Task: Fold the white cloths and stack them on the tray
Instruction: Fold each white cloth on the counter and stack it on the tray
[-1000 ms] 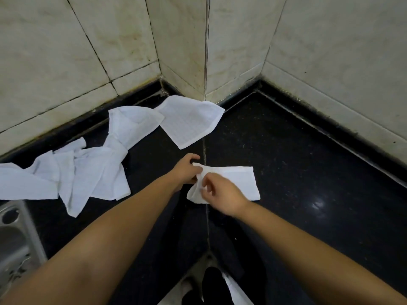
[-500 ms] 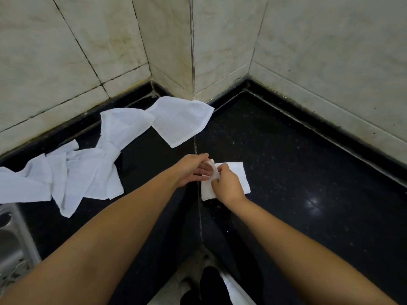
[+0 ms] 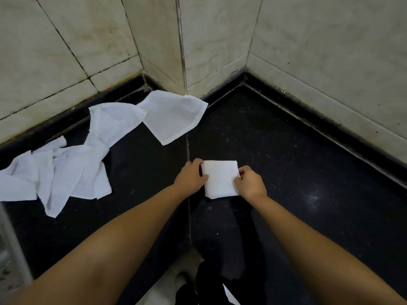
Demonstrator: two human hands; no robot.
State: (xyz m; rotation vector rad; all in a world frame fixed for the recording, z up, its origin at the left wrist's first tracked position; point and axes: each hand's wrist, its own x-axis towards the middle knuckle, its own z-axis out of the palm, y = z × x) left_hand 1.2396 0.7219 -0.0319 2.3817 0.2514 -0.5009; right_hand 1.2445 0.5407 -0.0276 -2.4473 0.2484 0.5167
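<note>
A small folded white cloth (image 3: 220, 179) lies as a neat square on the black countertop (image 3: 297, 172). My left hand (image 3: 190, 177) grips its left edge, thumb on top. My right hand (image 3: 250, 183) pinches its right edge. Unfolded white cloths lie to the left: one flat cloth (image 3: 174, 116) near the wall corner, another rumpled one (image 3: 112, 122) beside it, and a crumpled heap (image 3: 55, 172) further left. No tray is clearly in view.
Tiled walls (image 3: 220, 40) meet in a corner behind the countertop. A metal sink edge (image 3: 11, 249) shows at the far left bottom. Below the counter's front corner, the floor and dark footwear (image 3: 198, 282) are visible.
The cloth went from a long rectangle to a small square. My hands, which met at its middle during the fold, have moved apart to its left and right edges.
</note>
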